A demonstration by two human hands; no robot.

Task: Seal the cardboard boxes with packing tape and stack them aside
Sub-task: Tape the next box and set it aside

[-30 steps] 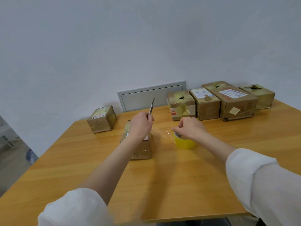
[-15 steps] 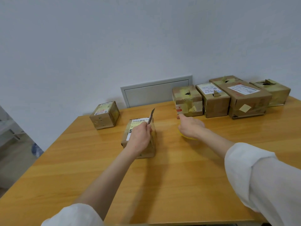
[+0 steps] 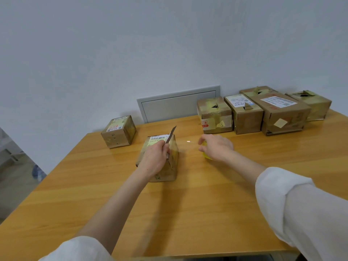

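Cardboard box [image 3: 172,159] under left hand [image 3: 153,160] gripping slim blade [image 3: 171,136]; right hand [image 3: 216,146] grasps yellow tape roll [image 3: 206,155] (mostly hidden).

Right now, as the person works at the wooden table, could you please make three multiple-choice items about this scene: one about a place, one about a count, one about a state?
1. Where is the small brown cardboard box standing alone?
A. at the table's far left
B. on top of the row
C. at the near edge

2. How many cardboard boxes form the group at the far right by the wall?
A. two
B. five
C. eight

3. What does the left hand hold?
A. nothing
B. a thin grey blade
C. a marker

Answers:
1 A: it sits apart at the far left of the wooden table.
2 B: five boxes stand together there.
3 B: the thin grey blade points up from its fingers, above the central cardboard box, while the right hand covers the yellow tape roll.
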